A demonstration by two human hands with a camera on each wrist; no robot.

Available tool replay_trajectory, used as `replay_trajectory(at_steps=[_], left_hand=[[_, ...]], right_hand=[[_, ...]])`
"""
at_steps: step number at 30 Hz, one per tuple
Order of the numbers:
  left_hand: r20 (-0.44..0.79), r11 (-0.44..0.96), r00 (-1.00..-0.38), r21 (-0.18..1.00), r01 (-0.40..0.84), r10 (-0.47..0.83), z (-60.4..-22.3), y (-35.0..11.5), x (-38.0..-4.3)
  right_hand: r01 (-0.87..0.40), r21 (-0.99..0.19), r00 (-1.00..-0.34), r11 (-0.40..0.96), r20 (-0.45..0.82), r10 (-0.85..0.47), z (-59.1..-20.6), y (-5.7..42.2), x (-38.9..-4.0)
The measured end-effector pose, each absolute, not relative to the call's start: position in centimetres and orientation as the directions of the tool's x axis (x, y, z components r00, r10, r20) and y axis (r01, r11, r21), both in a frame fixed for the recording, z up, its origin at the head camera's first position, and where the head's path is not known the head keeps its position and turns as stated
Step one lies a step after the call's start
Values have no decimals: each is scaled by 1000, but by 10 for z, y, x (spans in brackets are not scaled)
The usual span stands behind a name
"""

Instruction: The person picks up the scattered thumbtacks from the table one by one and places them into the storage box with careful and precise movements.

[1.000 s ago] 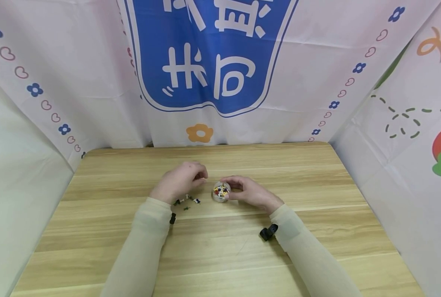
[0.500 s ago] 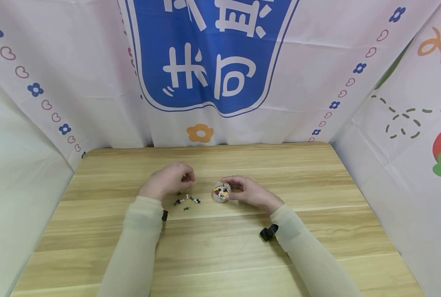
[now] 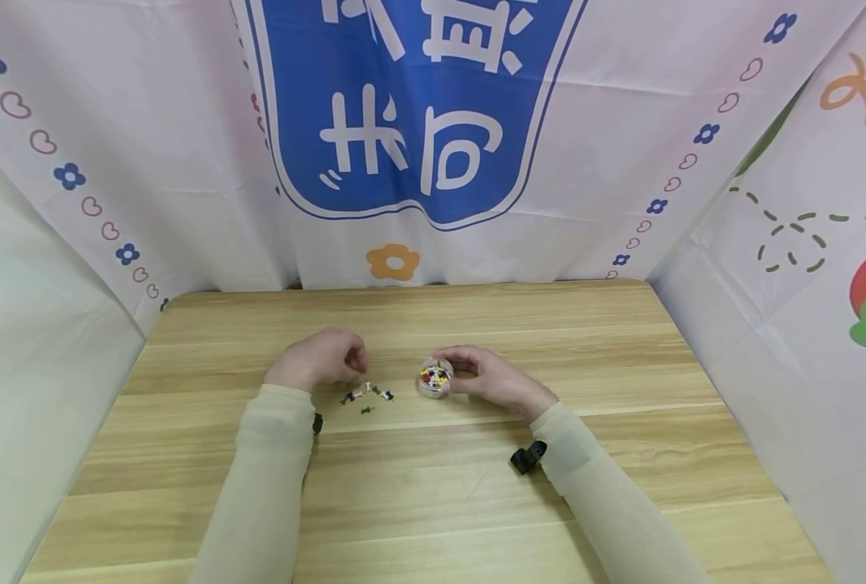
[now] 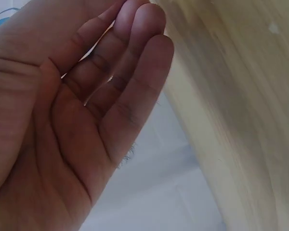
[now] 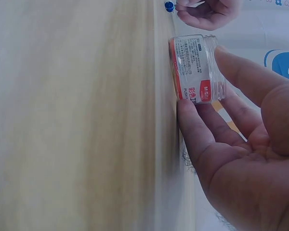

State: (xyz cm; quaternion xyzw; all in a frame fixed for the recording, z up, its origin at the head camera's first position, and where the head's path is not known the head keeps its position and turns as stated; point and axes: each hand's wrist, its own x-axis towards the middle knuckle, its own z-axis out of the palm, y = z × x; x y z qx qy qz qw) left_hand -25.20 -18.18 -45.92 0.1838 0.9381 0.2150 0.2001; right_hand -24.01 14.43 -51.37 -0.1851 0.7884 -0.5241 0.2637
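My right hand (image 3: 495, 378) holds a small clear jar (image 5: 197, 70) of push pins on the table, thumb on one side and fingers around the other. A printed label (image 5: 191, 62) with red parts shows in the right wrist view. Inside lie several coloured push pins (image 3: 435, 375). To the left, my left hand (image 3: 319, 357) is low over the far side of a loose group of push pins (image 3: 368, 388), green, white and dark. In the left wrist view its fingers (image 4: 139, 91) bend loosely, palm bare, and the fingertips reach the top edge.
A lone green push pin (image 3: 366, 410) lies in front of the group. The wooden table (image 3: 433, 503) ends at a hanging white cloth (image 3: 586, 219) with a blue printed shape. White cloth also hangs at both sides. Each wrist wears a small black camera (image 3: 528, 457).
My left hand has moved left from beside the jar and come down toward the far edge of the loose push pins. My right hand and the jar have stayed put.
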Motion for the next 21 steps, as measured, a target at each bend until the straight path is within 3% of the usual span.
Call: replay_trajectory(at_steps=[7, 21], left_hand=[[-360, 862, -844, 461, 208, 397, -459, -185, -251], [-375, 874, -845, 443, 198, 381, -463, -184, -252]], right_hand=[[-12, -926, -791, 376, -221, -571, -514, 144, -241], [-13, -925, -791, 379, -223, -570, -514, 144, -240]])
